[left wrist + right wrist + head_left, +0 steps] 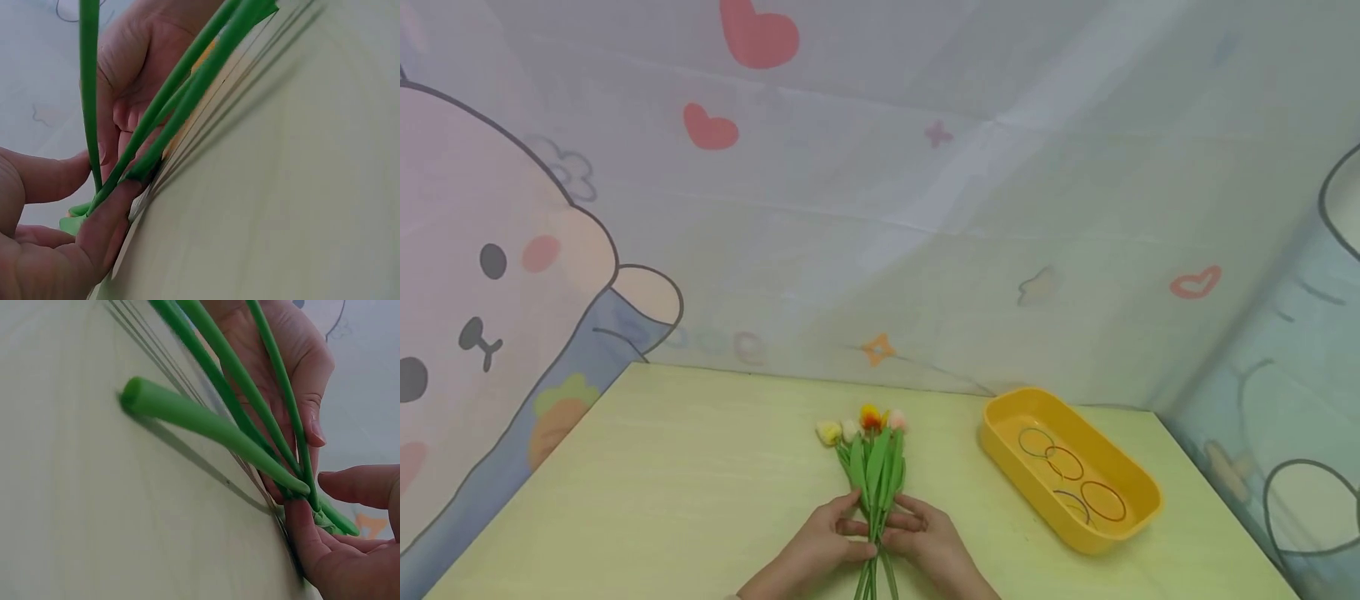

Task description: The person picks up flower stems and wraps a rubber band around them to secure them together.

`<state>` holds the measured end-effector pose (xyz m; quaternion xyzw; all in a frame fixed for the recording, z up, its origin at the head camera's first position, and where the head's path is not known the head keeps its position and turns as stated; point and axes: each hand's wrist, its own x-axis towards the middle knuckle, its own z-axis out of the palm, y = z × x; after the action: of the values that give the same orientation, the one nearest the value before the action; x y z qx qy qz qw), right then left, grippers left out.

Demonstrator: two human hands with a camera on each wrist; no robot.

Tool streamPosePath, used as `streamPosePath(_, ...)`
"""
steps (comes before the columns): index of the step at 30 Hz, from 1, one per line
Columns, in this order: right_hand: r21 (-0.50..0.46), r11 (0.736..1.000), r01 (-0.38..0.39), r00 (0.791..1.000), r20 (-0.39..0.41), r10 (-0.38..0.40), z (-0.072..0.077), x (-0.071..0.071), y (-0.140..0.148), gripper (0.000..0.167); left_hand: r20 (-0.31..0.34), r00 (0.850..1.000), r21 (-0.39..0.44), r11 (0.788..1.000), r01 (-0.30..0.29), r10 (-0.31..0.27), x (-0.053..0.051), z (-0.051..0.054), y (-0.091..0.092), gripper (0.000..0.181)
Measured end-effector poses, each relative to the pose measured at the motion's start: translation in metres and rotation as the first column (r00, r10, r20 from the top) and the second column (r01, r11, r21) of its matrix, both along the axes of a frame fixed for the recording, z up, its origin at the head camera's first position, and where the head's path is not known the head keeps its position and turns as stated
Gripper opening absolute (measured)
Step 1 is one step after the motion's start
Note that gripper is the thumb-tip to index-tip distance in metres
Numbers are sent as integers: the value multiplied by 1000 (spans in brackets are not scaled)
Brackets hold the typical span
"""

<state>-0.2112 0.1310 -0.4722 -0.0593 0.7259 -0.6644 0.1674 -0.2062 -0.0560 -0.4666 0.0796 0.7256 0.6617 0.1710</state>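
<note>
In the head view a bunch of artificial tulips [876, 467] with yellow, white, orange-red and pink heads lies near the table's front, heads pointing away. My left hand [820, 542] holds the green stems from the left, and my right hand [936, 546] holds them from the right, with thumbs and fingers around them. Close up in the left wrist view, the fingers of my left hand [56, 237] curl at the green stems [156, 112]. The right wrist view shows my right hand [350, 544] at the same stems [250, 412], whose ends spread apart.
A yellow tray [1000, 458] stands on the table to the right of the flowers, holding several thin coloured rings [1103, 483]. Behind the pale green table [700, 450] hangs a printed cloth [880, 208] with hearts and cartoon figures.
</note>
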Motion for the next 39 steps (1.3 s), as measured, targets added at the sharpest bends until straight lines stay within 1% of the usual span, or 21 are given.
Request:
streamPosePath(6, -34, 999, 3, 1000, 15, -3, 1, 3, -2, 67, 47, 999, 34, 999, 15, -16, 1, 2, -1, 87)
streamPosePath(12, -30, 1000, -7, 1000, 21, 8, 2, 4, -3, 63, 46, 999, 28, 1000, -1, 0, 1, 1, 0, 88)
streamPosePath(17, -36, 999, -13, 1000, 12, 13, 2, 4, -2, 63, 34, 999, 52, 999, -4, 2, 2, 1, 0, 90)
streamPosePath(21, -70, 998, -1, 1000, -13, 0, 4, 6, 0, 64, 9, 1000, 121, 992, 17, -18, 4, 2, 0, 92)
streamPosePath(25, -75, 997, 11, 998, -64, -16, 5, 6, 0, 64, -33, 999, 188, 982, 34, -28, 4, 4, 1, 93)
streamPosePath(28, -91, 996, 22, 996, -86, -30, 6, 6, 0, 64, -75, 997, 210, 977, 39, -23, 5, 6, 2, 93)
streamPosePath(34, -146, 989, 19, 995, -92, -33, 9, 6, -1, 64, -140, 990, 233, 971, 48, -15, 8, 11, 4, 94)
streamPosePath(39, -161, 987, 7, 995, -96, -23, 11, 8, 0, 64, -214, 977, 197, 979, 49, -6, 9, 13, 6, 91)
